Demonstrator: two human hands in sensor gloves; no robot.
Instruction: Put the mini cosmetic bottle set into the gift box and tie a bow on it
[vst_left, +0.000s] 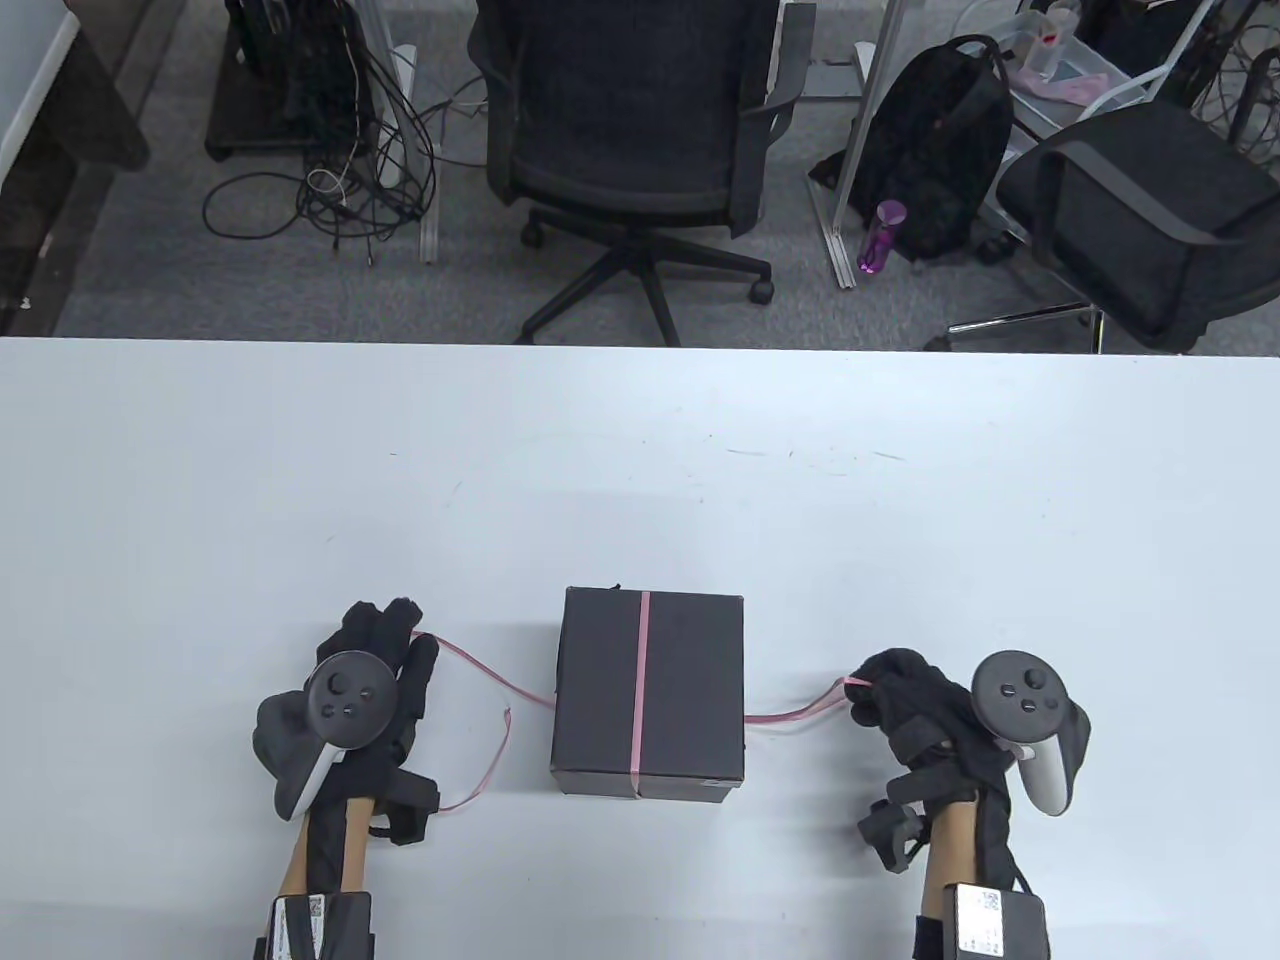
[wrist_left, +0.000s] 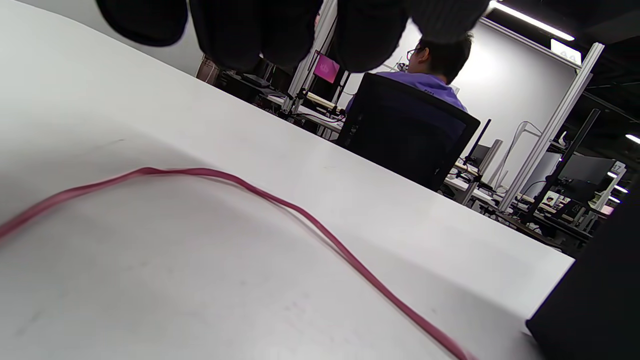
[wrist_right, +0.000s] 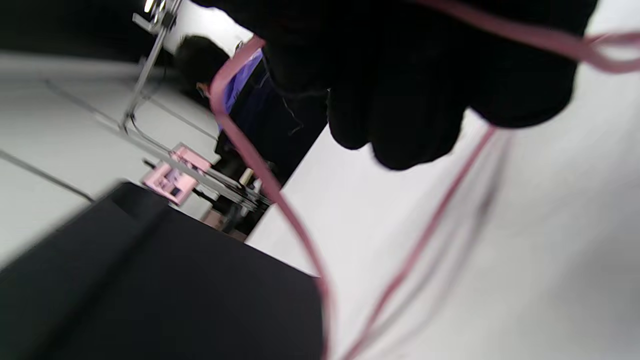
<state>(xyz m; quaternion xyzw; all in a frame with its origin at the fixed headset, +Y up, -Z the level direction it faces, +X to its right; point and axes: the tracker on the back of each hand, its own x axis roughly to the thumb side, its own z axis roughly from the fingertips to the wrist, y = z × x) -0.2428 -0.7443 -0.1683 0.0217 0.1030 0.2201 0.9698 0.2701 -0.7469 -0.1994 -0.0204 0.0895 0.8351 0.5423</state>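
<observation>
A closed black gift box (vst_left: 690, 690) stands near the table's front edge, with a pink ribbon (vst_left: 641, 680) running over its lid from back to front. One ribbon end trails left and passes under my left hand (vst_left: 385, 640), whose fingers look fairly straight above the table. That end comes out by the wrist and curls back. In the left wrist view the ribbon (wrist_left: 310, 220) lies loose on the table, leading to the box (wrist_left: 595, 300). My right hand (vst_left: 880, 690), right of the box, is curled and pinches the other ribbon end (wrist_right: 260, 165) beside the box (wrist_right: 150, 285). No bottles show.
The white table (vst_left: 640, 480) stretches wide behind the box. Beyond its far edge stand two office chairs (vst_left: 640, 120), a black backpack (vst_left: 935, 150) and a purple bottle (vst_left: 880, 235). A person in a purple top (wrist_left: 430, 85) sits at another desk.
</observation>
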